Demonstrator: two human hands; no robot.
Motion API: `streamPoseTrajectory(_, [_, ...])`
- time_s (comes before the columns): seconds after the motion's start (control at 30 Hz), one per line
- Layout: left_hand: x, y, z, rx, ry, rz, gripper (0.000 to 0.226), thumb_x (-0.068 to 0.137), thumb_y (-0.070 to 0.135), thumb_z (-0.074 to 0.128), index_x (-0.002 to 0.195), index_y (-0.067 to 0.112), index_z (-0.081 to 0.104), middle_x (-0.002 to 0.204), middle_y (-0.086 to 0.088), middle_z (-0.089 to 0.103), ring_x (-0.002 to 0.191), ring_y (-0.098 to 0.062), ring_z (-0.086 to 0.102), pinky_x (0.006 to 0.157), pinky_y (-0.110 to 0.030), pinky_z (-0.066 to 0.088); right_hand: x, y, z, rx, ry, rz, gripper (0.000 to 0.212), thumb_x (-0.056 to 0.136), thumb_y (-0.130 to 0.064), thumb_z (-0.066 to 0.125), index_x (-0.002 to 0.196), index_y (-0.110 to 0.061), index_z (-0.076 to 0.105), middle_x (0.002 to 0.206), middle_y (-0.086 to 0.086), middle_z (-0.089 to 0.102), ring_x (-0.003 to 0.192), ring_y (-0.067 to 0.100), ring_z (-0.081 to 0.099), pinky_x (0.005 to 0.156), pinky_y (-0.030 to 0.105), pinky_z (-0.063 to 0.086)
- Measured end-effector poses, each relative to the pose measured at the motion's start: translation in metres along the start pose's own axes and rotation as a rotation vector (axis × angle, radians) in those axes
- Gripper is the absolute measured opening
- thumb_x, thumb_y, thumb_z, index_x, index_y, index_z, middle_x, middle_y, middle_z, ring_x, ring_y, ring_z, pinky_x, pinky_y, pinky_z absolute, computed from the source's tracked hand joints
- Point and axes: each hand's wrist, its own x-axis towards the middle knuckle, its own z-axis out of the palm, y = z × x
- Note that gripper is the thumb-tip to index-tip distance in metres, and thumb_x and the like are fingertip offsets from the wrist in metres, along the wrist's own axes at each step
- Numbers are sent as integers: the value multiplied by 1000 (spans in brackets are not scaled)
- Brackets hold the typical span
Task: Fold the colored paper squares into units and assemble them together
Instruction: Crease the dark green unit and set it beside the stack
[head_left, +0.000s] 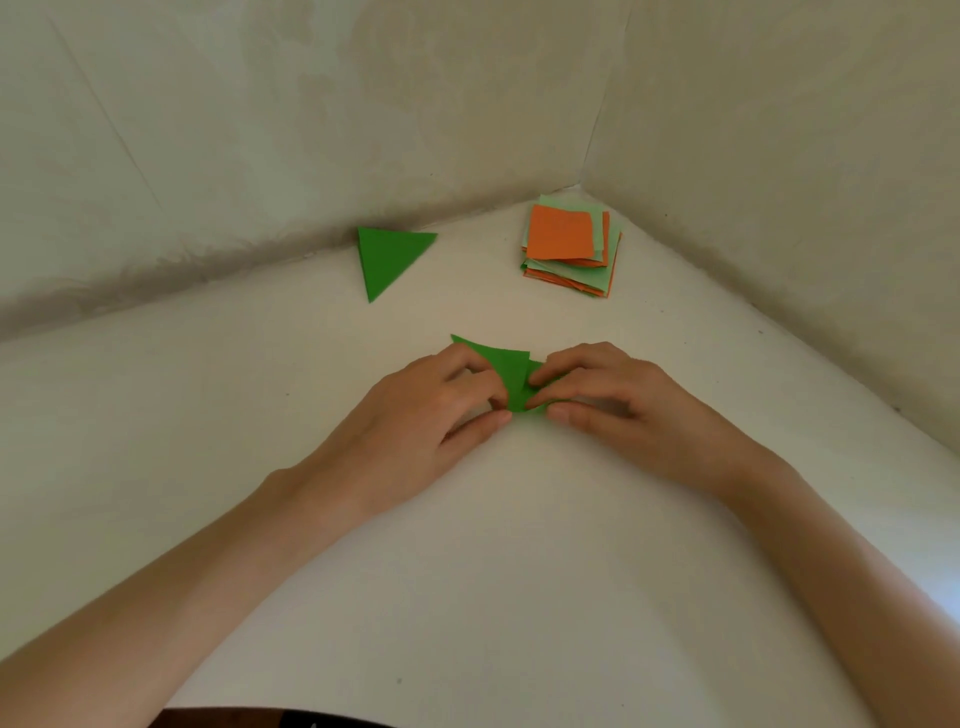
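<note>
Half-folded green paper (506, 371) sits on the surface (467, 571) dead center between the hands, left hand (431, 410) and right hand (618, 395) each pinching its near edge with curled fingers, long tip pointing away, back-left.

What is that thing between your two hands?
A partly folded green paper lies between the left hand and the right hand, and both hands pinch it. The head view shows it.
</note>
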Motion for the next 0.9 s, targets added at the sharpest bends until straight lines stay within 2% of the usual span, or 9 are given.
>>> streamPoseTrajectory(0.07, [-3, -1, -3, -29, -32, 2, 32, 89, 49, 38, 101, 29, 59, 117, 7, 52, 100, -13, 56, 81, -33, 50, 1, 1, 0, 10, -14, 31, 31, 88, -41, 54, 100, -19, 71, 114, -10, 57, 111, 6, 47, 99, 18, 34])
streamPoseTrajectory(0.13, [-6, -3, -3, -66, -64, 31, 30, 89, 45, 40, 106, 32, 60, 125, 4, 52, 115, -21, 52, 93, -38, 46, 3, -1, 0, 74, -22, 111, 22, 85, -42, 62, 90, -23, 71, 113, -14, 56, 110, 4, 46, 98, 15, 32])
streamPoseTrajectory(0.23, [-9, -5, -3, 6, -50, 141, 35, 90, 33, 40, 109, 25, 68, 125, 0, 58, 131, -20, 41, 105, -46, 32, 8, -6, 3, 151, 22, 232, 5, 81, -31, 67, 76, -29, 65, 106, -14, 55, 106, 4, 46, 92, 8, 30])
streamPoseTrajectory(0.33, [-12, -6, -8, 66, -22, 197, 37, 88, 26, 40, 108, 20, 71, 117, 1, 66, 121, -11, 47, 103, -49, 30, 11, -9, 9, 114, 64, 265, 15, 81, -24, 70, 72, -29, 60, 103, -12, 51, 104, 2, 42, 86, 2, 26])
streamPoseTrajectory(0.43, [-14, -7, -12, 65, -39, 208, 38, 87, 24, 40, 110, 18, 70, 118, 1, 66, 114, -7, 51, 104, -45, 33, 12, -11, 11, 69, 73, 288, 17, 81, -25, 70, 72, -29, 57, 101, -15, 48, 101, -2, 38, 82, 0, 25])
streamPoseTrajectory(0.53, [-12, -3, -15, 42, -65, 203, 39, 86, 21, 39, 112, 16, 68, 116, 0, 66, 106, -11, 56, 101, -32, 39, 12, -11, 13, 37, 84, 287, 13, 81, -28, 69, 75, -26, 58, 99, -17, 45, 98, -2, 37, 81, 1, 27])
streamPoseTrajectory(0.63, [-10, -1, -17, 48, -87, 214, 42, 85, 16, 38, 116, 15, 65, 114, 0, 65, 98, -16, 57, 90, -30, 39, 13, -11, 15, 3, 108, 288, 13, 80, -29, 70, 76, -24, 59, 98, -18, 45, 95, 3, 36, 81, 3, 28])
streamPoseTrajectory(0.8, [-10, -2, -16, 116, -109, 247, 46, 82, 13, 36, 117, 16, 67, 115, -5, 63, 89, -16, 48, 82, -19, 32, 14, -11, 19, -44, 133, 284, 18, 79, -30, 70, 72, -28, 54, 95, -18, 41, 95, 5, 34, 81, 7, 29])
streamPoseTrajectory(0.9, [-9, 0, -16, 150, -118, 247, 46, 81, 13, 36, 115, 15, 67, 114, -6, 62, 82, -21, 50, 79, -21, 34, 14, -11, 20, -87, 145, 292, 22, 81, -32, 69, 70, -31, 50, 95, -11, 42, 94, 5, 34, 80, 9, 30])
